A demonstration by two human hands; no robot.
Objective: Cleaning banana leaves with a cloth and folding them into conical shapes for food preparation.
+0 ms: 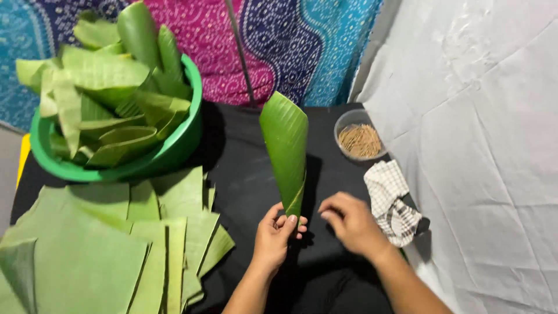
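Left hand: the left hand (pixel 279 229) is reaching up from the bottom edge, forearm slanting in from below, fingers curling closed around the narrow bottom tip of a leaf cone (pixel 286 151) and holding it upright.

Right hand: the right hand (pixel 350 222) is coming in from the lower right, palm down, fingers bending loosely inward and hovering over the black cloth; it is gripping nothing that is showing, though whether a small thing is sitting between the fingertips cannot be told.

Surface: a surface (pixel 244 174) covered in black cloth is carrying everything.

Left of surface: a stack of flat leaf pieces (pixel 104 250) is lying along the left side, overlapping one another.

Bowl: a green bowl (pixel 174 148) is standing behind the stack, filled with rolled leaf cones (pixel 110 87) poking up over its rim.

Right of surface: a small clear tub of thin sticks (pixel 360 139) is sitting near the far right edge, and a checked rag (pixel 390 200) is lying crumpled just in front of it.

Room: a patterned cloth (pixel 279 40) in blue, purple and pink is hanging behind the surface, and a white sheet (pixel 482 145) is covering the right side.

Cone and hands: the leaf cone is rising wide end up from the left hand, just left of the right hand and apart from it.
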